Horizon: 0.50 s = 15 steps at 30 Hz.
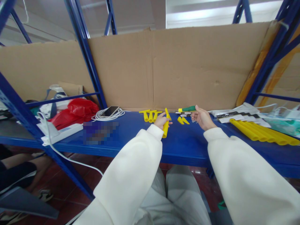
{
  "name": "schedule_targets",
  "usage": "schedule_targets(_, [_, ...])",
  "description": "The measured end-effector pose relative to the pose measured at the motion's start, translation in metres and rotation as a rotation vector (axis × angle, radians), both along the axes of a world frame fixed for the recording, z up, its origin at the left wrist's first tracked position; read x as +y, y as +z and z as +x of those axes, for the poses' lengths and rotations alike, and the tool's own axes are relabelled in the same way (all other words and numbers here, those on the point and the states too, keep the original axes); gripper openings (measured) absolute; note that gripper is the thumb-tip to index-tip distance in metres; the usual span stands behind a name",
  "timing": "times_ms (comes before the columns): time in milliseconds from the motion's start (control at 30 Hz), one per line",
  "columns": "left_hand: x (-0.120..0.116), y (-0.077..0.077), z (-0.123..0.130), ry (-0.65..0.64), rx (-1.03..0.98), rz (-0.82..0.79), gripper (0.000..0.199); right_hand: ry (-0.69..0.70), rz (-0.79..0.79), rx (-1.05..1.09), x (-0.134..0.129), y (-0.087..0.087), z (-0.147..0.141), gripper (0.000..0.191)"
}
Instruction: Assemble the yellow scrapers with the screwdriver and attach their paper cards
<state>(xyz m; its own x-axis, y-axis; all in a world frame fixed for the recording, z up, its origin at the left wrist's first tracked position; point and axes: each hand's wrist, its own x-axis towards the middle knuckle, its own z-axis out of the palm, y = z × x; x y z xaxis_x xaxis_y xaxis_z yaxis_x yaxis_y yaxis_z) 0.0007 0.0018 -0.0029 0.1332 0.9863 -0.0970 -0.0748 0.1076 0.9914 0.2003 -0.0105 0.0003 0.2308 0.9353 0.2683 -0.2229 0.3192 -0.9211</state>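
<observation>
Before the cardboard panel's (187, 68) middle, your left hand (161, 121) curls closed around a yellow tube (165, 130); farther right along the panel, your right hand (203, 118) half-curls beside a green-and-yellow handle (188, 109), its grip on that unclear.

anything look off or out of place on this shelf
Nothing looks spilled or broken. The yellow tubes at the right lie in a neat row, but the white cable looks untidy, drooping past the front edge of the blue shelf on the left. One patch there is too pixelated to judge.
</observation>
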Motion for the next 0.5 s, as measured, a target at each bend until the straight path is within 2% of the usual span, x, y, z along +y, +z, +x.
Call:
schedule_targets(167, [-0.0005, 0.0002, 0.0000, 0.008, -0.007, -0.001, 0.071, -0.030, 0.060, -0.002, 0.0057, -0.0057, 0.0035, 0.041])
schedule_targets(500, [-0.0010, 0.0011, -0.0016, 0.014, 0.010, 0.011, 0.072, -0.011, 0.068, -0.054, 0.0058, -0.0086, 0.0052, 0.041])
